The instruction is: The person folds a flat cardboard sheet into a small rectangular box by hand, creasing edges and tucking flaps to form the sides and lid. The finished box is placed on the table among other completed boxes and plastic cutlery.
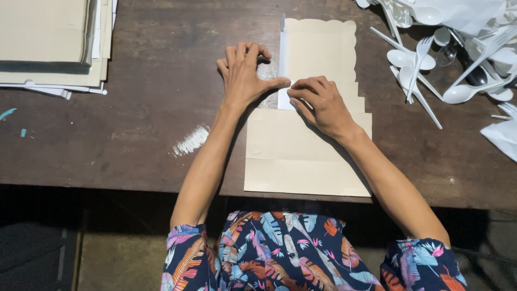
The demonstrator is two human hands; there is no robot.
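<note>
Head view: a flat beige paper envelope with a scalloped flap (318, 108) is laid on the dark brown wooden worktop (140, 124), its body near the person and its opened flap pointing far. A white strip or sheet of paper (283, 56) shows along the left edge of the flap. The left hand (245, 75) is rested flat at that edge, its fingers (242, 54) held close together and the thumb stretched right to press the paper down. The right hand (320, 102) is placed on the envelope just beside it, the fingertips curled and pinching or pressing the edge of the white paper where the two thumbs nearly meet.

As a judgement, the work seems only partly done: the flap is still open, the white piece is not fully tucked or smoothed, and nothing has been closed. A stack of beige and white paper sheets (54, 43) is kept at the far left, apparently further pieces. A heap of white plastic spoons and forks (458, 54) is piled at the far right, beside thin white wrapping.

The worktop is worn and scratched, marked with a white paint smear (191, 141) and small turquoise flecks. Below its near edge, the floor is seen in deep shadow; little else of the room is shown.
</note>
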